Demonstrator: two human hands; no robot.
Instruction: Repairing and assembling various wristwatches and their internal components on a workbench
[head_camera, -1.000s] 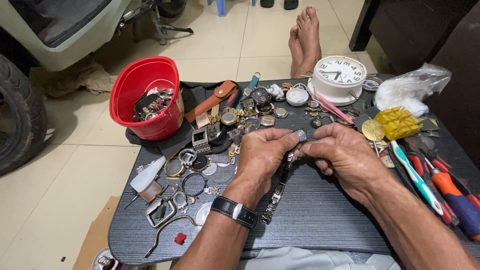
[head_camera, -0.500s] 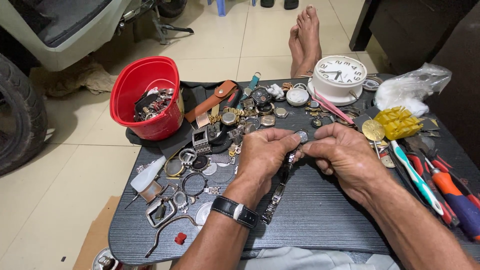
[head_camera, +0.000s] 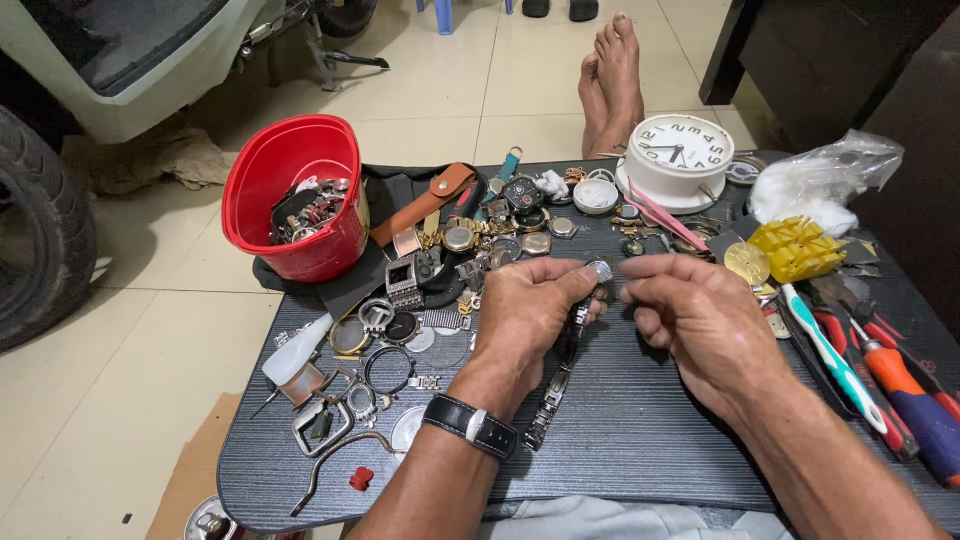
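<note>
Fingers of our left hand (head_camera: 527, 312) pinch the small round silver-cased wristwatch (head_camera: 598, 270) at its case, thumb and forefinger pressed on its edge, while its steel link bracelet (head_camera: 552, 398) hangs down and trails onto the dark ribbed counter (head_camera: 640, 420). Our right hand (head_camera: 700, 318) sits just beside the watch, its fingers (head_camera: 640, 268) brought together at the tips near the case; whether they hold a tiny part or tool we cannot tell. A black strap with a metal buckle (head_camera: 470, 425) circles our left wrist.

To do this well, we judge that the case should stay braced between the two hands, low over the counter, so anything small that drops lands on the ribbed surface and not the floor. A light, steady pinch would suit the case better than force.

Loose watch heads and rings (head_camera: 480, 240) crowd the counter behind, a red plastic bucket of parts (head_camera: 295, 190) stands at the left, a white round alarm clock (head_camera: 685, 160) at the back, and screwdrivers with coloured handles (head_camera: 890, 380) lie to the right.
</note>
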